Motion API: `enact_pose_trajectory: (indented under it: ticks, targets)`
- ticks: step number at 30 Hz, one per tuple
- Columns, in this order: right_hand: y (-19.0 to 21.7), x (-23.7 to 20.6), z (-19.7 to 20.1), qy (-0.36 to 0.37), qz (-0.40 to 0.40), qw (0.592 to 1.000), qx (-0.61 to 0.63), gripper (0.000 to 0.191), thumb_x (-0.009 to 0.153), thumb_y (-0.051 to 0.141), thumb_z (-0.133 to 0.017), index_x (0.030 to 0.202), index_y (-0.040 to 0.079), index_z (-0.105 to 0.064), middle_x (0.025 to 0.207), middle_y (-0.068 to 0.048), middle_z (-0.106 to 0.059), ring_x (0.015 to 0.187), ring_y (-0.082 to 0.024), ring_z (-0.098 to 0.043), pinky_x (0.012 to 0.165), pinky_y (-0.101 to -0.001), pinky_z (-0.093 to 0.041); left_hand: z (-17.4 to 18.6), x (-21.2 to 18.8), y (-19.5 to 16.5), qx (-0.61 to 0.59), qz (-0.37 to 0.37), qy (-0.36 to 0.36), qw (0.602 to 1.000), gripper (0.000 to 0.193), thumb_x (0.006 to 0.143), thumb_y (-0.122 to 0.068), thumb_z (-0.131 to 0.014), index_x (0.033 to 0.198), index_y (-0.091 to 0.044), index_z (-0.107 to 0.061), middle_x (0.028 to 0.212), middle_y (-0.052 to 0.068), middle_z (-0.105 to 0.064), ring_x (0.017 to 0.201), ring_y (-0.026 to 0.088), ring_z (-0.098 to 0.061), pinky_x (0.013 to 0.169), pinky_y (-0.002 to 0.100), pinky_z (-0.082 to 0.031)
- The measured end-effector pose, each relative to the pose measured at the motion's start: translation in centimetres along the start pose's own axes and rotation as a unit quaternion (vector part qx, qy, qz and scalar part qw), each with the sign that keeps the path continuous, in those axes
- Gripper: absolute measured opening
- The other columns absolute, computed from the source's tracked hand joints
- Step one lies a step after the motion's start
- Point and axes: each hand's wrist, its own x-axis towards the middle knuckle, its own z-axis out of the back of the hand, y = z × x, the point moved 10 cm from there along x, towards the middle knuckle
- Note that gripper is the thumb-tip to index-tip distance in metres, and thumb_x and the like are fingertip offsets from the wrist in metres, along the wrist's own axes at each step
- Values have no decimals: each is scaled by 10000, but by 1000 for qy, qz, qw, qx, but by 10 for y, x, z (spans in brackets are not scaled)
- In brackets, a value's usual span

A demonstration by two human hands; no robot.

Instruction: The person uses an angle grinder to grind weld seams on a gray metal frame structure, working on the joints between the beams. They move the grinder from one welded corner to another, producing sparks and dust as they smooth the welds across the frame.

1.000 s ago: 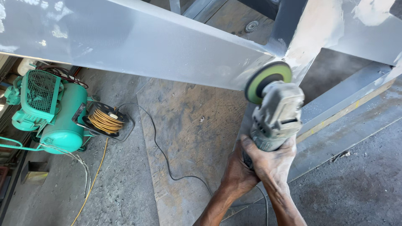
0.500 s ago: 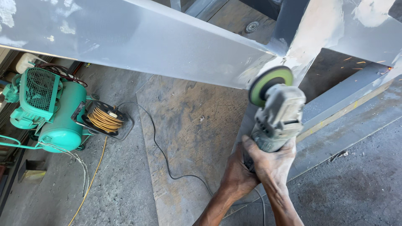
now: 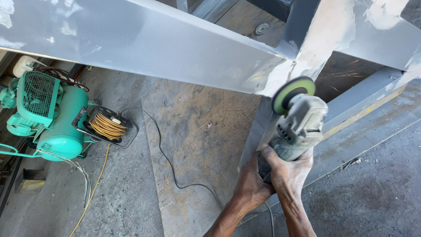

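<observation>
Concrete workshop floor (image 3: 372,206) lies beneath us as we clamp both hands, left (image 3: 252,186) and right (image 3: 287,171), fingers closed tight, around the grey angle grinder (image 3: 298,125); beyond our fingertips its green disc (image 3: 291,93) meets the grey steel beam (image 3: 166,48) at a joint already partly bare, sparks flying. How much paint remains, the tool hides.

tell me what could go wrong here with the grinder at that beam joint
Sparks fly from the disc at the grey beam, and both hands are bare, so burns look possible. The black cord trails across the floor board near the person and could snag or trip. The disc sits in a tight corner of the joint and might catch and kick back.
</observation>
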Motion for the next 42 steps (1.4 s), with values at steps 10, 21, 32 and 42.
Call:
enact_pose_trajectory:
  ticks: [10, 21, 32, 42]
  targets:
    - [30, 7, -10, 7, 34, 998, 57, 661, 680, 203, -881, 1236, 0, -588, 1116, -106, -720, 976, -198, -704, 904, -373, -582, 10, 6, -8, -45, -4, -11, 999, 892, 660, -186, -856, 1426, -59, -416, 1220, 140, -703, 1108, 249, -715, 930, 377, -603]
    - [51, -1, -30, 62, 52, 996, 38, 656, 644, 187, -884, 1208, 16, -597, 1091, -99, -734, 964, -197, -730, 858, -342, -620, 28, -3, -34, -54, -81, -36, 995, 837, 742, -239, -882, 1425, -47, -438, 1304, 130, -682, 1212, 246, -699, 1033, 385, -578]
    - [-4, 12, 15, -32, -30, 999, 33, 636, 673, 265, -846, 1189, -21, -608, 1037, -136, -725, 915, -217, -710, 847, -363, -582, -4, 6, -9, 75, 15, 11, 997, 869, 679, -277, -865, 1395, -35, -436, 1217, 165, -656, 1133, 313, -676, 970, 434, -550]
    - [-4, 0, -11, 47, 23, 998, 45, 651, 642, 206, -875, 1198, 9, -600, 1071, -99, -735, 957, -204, -718, 865, -355, -595, -3, 3, 3, -37, -33, -39, 998, 818, 752, -276, -852, 1417, -27, -446, 1289, 140, -700, 1201, 242, -690, 1002, 371, -559]
